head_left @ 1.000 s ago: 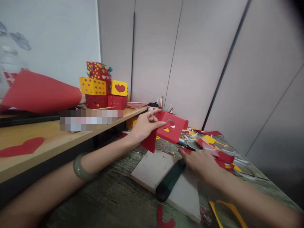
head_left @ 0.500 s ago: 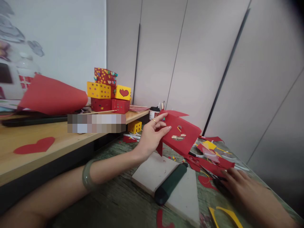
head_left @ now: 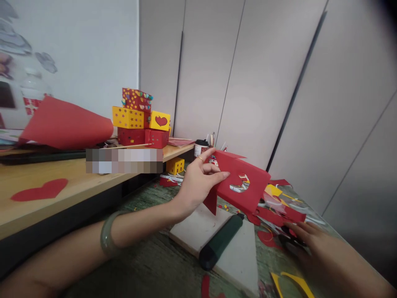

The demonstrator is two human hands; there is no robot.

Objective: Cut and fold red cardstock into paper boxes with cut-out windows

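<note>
My left hand (head_left: pixel 200 182) pinches a folded red paper box (head_left: pixel 245 174) between thumb and fingers, raised above a pale board (head_left: pixel 242 260). A curved opening is cut through its face, and a loose flap hangs below. At the right, my right hand (head_left: pixel 322 244) has its fingers curled over the black handles of scissors (head_left: pixel 290 238) low at the table; its thumb is hidden. A dark green cutter-like tool with a black end (head_left: pixel 221 242) lies across the board. Red paper scraps (head_left: pixel 268 238) lie near the scissors.
Stacked red and yellow decorated boxes (head_left: pixel 133 118) stand on a wooden shelf (head_left: pixel 74 192) at left, by a red paper heart (head_left: pixel 40 190) and a curled red sheet (head_left: pixel 68 124). A lidded cup (head_left: pixel 201 149) stands behind my left hand. Yellow cut paper (head_left: pixel 293 285) lies in front.
The red box has shifted slightly right and down, turning a little in my left hand. My right hand has moved slightly right, and more of the scissors' handles shows.
</note>
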